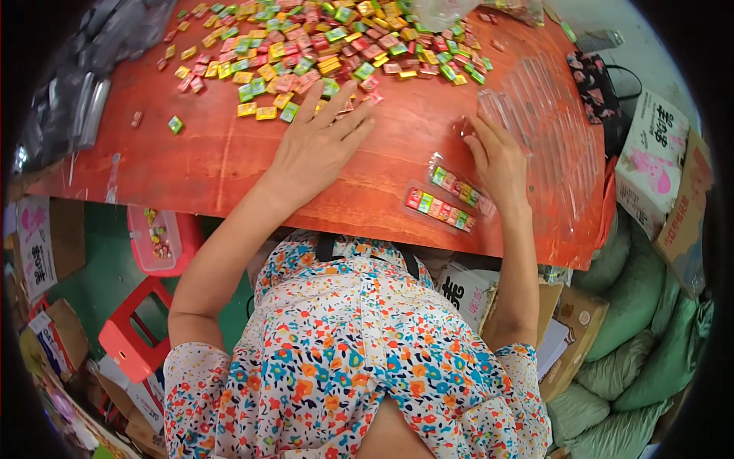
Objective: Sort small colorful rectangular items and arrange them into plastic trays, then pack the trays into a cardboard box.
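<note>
My left hand [317, 145] lies with fingers spread at the near edge of a heap of small wrapped candies [283, 57] in red, pink, yellow and green. Its fingertips touch the closest pieces. On the right, my right hand [501, 164] has its fingers bent around a clear plastic tray [462, 127], mostly hidden by the hand. Just left of that wrist, two narrow clear trays lie side by side on the red table. The nearer filled tray [440, 209] holds a row of candies; the farther filled tray [454, 182] also holds a row, its right end close to my hand.
Many empty clear trays [562, 145] lie overlapping along the right of the red table [191, 168]. Dark plastic bags [65, 99] sit at the far left. Below are a red stool [138, 329], a pink tub [157, 241], cartons [654, 153] and green sacks [634, 306].
</note>
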The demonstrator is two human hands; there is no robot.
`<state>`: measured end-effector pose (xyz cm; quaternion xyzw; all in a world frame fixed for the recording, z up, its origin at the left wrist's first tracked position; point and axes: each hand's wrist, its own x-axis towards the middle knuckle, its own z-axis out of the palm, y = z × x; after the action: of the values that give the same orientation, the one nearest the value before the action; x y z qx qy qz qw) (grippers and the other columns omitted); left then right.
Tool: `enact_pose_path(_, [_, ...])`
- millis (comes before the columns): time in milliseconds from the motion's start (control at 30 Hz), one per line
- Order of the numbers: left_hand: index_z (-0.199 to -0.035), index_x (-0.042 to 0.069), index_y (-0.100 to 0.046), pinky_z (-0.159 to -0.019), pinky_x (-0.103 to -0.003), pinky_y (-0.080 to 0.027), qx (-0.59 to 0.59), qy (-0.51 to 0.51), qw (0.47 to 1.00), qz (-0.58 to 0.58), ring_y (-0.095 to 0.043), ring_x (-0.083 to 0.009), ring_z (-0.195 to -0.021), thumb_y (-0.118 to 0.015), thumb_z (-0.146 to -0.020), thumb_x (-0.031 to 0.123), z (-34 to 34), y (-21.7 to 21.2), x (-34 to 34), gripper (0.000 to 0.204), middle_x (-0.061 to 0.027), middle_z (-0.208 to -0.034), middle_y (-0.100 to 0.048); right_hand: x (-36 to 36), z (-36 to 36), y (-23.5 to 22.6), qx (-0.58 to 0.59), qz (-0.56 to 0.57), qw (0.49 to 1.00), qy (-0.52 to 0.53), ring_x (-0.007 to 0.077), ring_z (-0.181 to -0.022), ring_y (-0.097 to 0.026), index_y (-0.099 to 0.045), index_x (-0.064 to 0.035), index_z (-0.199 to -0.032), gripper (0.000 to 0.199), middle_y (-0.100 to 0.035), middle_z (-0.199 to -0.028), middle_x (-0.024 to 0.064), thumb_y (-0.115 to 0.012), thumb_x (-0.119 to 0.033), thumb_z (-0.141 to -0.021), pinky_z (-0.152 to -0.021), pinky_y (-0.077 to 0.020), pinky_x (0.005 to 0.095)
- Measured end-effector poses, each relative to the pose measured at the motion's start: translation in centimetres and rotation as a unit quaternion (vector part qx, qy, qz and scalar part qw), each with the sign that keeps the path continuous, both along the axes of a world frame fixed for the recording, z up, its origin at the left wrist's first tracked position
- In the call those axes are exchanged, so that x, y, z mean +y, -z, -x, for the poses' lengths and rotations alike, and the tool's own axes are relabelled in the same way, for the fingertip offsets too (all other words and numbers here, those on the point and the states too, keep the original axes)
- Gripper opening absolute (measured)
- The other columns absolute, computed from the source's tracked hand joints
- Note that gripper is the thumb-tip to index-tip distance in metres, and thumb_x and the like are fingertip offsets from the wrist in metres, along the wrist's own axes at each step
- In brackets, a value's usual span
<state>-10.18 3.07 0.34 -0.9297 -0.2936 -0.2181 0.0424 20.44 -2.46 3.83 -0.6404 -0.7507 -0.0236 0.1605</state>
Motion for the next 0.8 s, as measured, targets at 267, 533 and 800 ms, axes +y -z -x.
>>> enact_pose_path(267, [-0.15,0.009,-0.031,-0.115,-0.058,-0.015,-0.024,-0.177,0.982,0.066,-0.024,-0.0352,-0.144,-0.058,-0.088,0.052,4.0,0.7,-0.3,0.081,-0.0091,-0.157,-0.029,6.3,10.8,2.2,0.079,0.026,0.981,-0.177,0.0378,-0.127,-0.049,-0.054,-0.0075,-0.134,0.043,-0.046,-0.144,0.0173,-0.059,-0.026,-0.095,-0.103,-0.0424,0.0436])
enact_pose_path(533, [-0.153,0.006,-0.023,-0.116,-0.057,-0.011,-0.02,-0.2,0.967,0.157,-0.018,-0.0362,-0.147,-0.052,-0.087,0.063,3.4,0.4,-5.2,0.092,-0.0172,-0.158,-0.022,2.7,11.8,1.4,-0.007,0.079,0.961,-0.266,0.0347,-0.139,-0.036,-0.051,-0.0106,-0.138,0.047,-0.039,-0.15,0.0147,-0.059,-0.026,-0.095,-0.113,-0.029,0.049])
enact_pose_path(800, [-0.115,0.004,-0.059,-0.083,-0.041,-0.047,-0.154,-0.145,0.97,0.123,-0.057,-0.0305,-0.098,-0.075,-0.081,0.029,6.0,-0.8,-6.8,0.046,-0.0102,-0.109,-0.059,2.1,8.5,-0.1,0.148,0.105,0.975,-0.126,0.0295,-0.12,-0.056,-0.064,-0.0069,-0.119,0.028,-0.059,-0.128,0.0126,-0.063,-0.013,-0.091,-0.096,-0.0469,0.0372])
